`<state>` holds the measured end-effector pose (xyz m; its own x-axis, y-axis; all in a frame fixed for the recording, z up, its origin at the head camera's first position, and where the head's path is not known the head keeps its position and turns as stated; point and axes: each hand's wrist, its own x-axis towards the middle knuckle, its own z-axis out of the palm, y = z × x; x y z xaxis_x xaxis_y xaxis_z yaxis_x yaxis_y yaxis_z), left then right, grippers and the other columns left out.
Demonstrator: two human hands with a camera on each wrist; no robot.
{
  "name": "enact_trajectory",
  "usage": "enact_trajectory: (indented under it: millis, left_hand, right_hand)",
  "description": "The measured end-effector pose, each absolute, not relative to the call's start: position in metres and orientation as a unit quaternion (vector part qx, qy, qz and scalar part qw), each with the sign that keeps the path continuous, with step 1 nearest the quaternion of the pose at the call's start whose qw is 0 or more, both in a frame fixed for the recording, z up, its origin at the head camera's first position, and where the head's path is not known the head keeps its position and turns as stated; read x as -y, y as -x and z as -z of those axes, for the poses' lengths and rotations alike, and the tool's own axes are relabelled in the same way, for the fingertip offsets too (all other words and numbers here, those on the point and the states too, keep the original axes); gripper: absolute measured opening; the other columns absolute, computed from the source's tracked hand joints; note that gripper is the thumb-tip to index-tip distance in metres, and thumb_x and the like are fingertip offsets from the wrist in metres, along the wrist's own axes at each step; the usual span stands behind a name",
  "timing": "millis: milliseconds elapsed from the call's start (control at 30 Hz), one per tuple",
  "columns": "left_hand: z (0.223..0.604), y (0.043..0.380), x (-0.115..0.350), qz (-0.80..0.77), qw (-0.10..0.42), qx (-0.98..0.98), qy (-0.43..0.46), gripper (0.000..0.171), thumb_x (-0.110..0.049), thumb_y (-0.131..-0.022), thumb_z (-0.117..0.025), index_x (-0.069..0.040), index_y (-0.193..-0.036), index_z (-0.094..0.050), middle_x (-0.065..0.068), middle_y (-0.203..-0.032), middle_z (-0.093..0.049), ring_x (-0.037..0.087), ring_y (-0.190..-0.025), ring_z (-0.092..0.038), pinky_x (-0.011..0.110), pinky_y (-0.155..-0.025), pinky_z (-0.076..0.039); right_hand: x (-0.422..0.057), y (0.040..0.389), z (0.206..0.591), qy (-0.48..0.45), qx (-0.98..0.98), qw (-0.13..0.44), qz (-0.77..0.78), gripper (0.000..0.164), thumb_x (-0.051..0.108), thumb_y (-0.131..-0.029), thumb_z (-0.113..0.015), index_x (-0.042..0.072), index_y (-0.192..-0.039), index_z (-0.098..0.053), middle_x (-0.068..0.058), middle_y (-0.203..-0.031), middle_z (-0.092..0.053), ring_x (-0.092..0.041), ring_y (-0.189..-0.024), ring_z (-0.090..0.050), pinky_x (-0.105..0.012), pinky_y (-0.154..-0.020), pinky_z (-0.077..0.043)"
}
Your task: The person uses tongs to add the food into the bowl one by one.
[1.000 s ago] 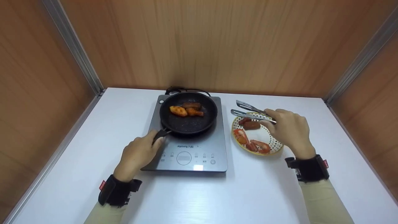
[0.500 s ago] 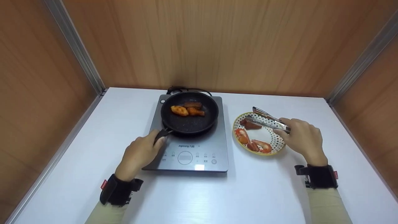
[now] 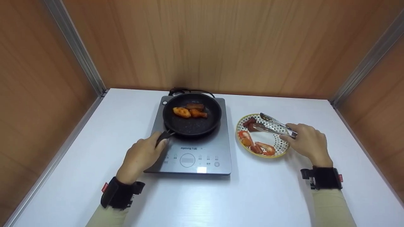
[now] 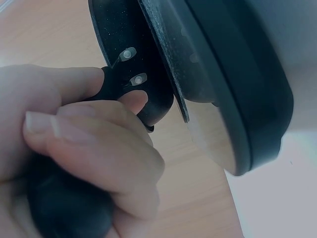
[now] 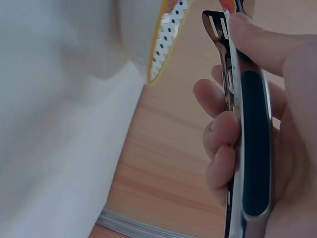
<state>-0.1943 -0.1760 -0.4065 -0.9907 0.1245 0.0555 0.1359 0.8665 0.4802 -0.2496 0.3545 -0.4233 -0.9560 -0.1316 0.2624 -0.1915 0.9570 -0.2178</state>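
Note:
My left hand (image 3: 140, 156) grips the black handle of a frying pan (image 3: 192, 128), which stands on a grey induction cooker (image 3: 208, 151). Inside the pan lie a yellow oval piece (image 3: 181, 112), an orange-brown drumstick-like piece (image 3: 198, 113) and a brown piece (image 3: 195, 106). My right hand (image 3: 307, 142) holds metal tongs with dark grip panels (image 5: 255, 144), their two arms spread apart over a dotted, yellow-rimmed plate (image 3: 280, 146). The lower arm's tip overlaps a brown sausage-like piece (image 3: 251, 127). Red-and-white shrimp (image 3: 267, 149) lie along the plate's near side.
A black cable (image 3: 202, 91) runs behind the cooker. Wooden panels (image 3: 217, 44) enclose the white table (image 3: 252, 195) at the back and both sides. The cooker's control panel (image 3: 187, 160) faces the near edge.
My right hand has moved right and slightly nearer me, bringing the tongs from beside the plate's left rim to over the brown piece. My left hand stays on the pan handle.

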Motion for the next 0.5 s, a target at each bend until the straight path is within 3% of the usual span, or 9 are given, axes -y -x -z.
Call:
enact_trajectory:
  millis: [500]
  left_hand:
    - [0.405, 0.194, 0.176, 0.245, 0.006, 0.967, 0.07, 0.022, -0.036, -0.112, -0.054, -0.013, -0.114, -0.057, 0.008, -0.076, -0.056, 0.026, -0.069, -0.055, 0.038, -0.055, -0.036]
  right_hand:
    - [-0.353, 0.257, 0.437, -0.069, 0.986, 0.074, -0.132, 0.059, 0.043, -0.096, -0.077, 0.007, -0.141, -0.067, -0.024, -0.122, -0.072, -0.047, -0.11, -0.068, -0.065, -0.082, -0.05]
